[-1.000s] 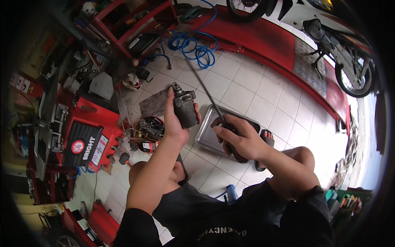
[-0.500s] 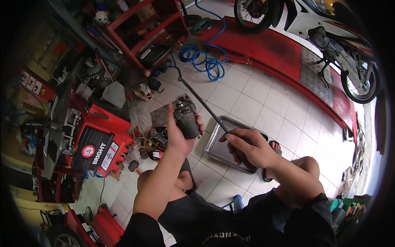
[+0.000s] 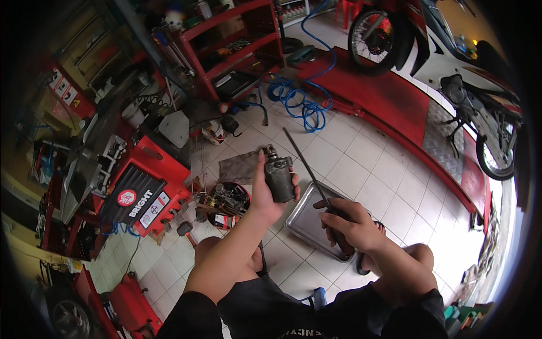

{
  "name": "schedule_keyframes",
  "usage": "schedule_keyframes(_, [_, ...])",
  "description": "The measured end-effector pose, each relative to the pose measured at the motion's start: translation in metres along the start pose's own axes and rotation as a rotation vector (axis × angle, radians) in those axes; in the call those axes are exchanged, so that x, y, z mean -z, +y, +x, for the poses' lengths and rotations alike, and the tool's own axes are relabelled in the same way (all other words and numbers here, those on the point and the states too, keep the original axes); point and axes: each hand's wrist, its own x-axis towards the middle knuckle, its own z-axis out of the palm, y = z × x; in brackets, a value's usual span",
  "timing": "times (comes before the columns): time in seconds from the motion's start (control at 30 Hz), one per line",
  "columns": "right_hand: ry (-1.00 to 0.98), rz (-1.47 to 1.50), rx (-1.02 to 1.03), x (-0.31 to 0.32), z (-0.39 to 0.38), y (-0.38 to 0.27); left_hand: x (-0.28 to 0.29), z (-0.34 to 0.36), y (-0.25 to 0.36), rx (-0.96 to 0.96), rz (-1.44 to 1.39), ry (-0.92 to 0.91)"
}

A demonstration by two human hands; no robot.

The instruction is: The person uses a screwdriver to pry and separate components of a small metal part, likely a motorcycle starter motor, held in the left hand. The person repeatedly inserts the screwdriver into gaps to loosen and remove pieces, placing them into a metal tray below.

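Observation:
My left hand [image 3: 264, 195] is wrapped round a dark, greasy starter motor [image 3: 280, 181], held upright with its shiny metal shaft end on top. In my right hand [image 3: 357, 225] is a long screwdriver [image 3: 305, 164]; its thin dark shaft slants up and to the left, and part of the handle shows below my fingers. The shaft's tip is in the air to the right of the motor, apart from it. Under my right hand a grey metal tray [image 3: 302, 219] lies on the tiles.
Left of my arm stand a bowl of small parts [image 3: 228, 198] and a red machine [image 3: 135, 198]. A flat grey piece [image 3: 243, 167] lies beyond the motor. Farther off are a coiled blue hose [image 3: 309, 116], a red shelf rack [image 3: 240, 56], and a motorcycle [image 3: 460, 85] on a red lift [image 3: 370, 85].
The view has shifted, so the surroundings sit lower and farther right. The motor is turned more upright. The screwdriver is tilted more steeply. Both hands keep their hold.

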Motion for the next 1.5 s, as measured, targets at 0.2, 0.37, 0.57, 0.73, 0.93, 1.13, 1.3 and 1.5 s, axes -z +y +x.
schedule_keyframes(0.2, [0.014,0.066,0.035,-0.005,0.002,0.004,0.0,-0.001,0.0,0.038,-0.054,-0.02])
schedule_keyframes(0.37, [0.055,0.106,-0.016,-0.005,-0.007,0.001,0.003,0.01,-0.008,0.0,0.02,-0.073])
schedule_keyframes(0.57, [0.001,0.07,-0.034,-0.008,-0.007,-0.002,0.001,0.002,-0.003,0.032,-0.065,-0.023])
schedule_keyframes(0.73, [0.016,0.073,-0.031,-0.008,-0.009,0.0,0.0,0.005,-0.005,0.03,-0.046,-0.054])
schedule_keyframes(0.93, [0.004,0.058,-0.043,-0.016,-0.008,-0.002,0.002,0.008,-0.01,0.07,-0.077,0.003])
schedule_keyframes(1.13, [0.083,-0.019,0.003,-0.016,-0.01,0.002,0.009,0.012,-0.012,0.08,-0.102,-0.051])
schedule_keyframes(1.3, [0.041,-0.113,0.023,-0.019,-0.01,0.003,-0.002,-0.004,-0.002,0.092,-0.146,0.039])
schedule_keyframes(1.5, [0.03,-0.171,0.063,-0.013,-0.011,0.009,0.001,-0.001,-0.007,0.095,-0.139,0.055])
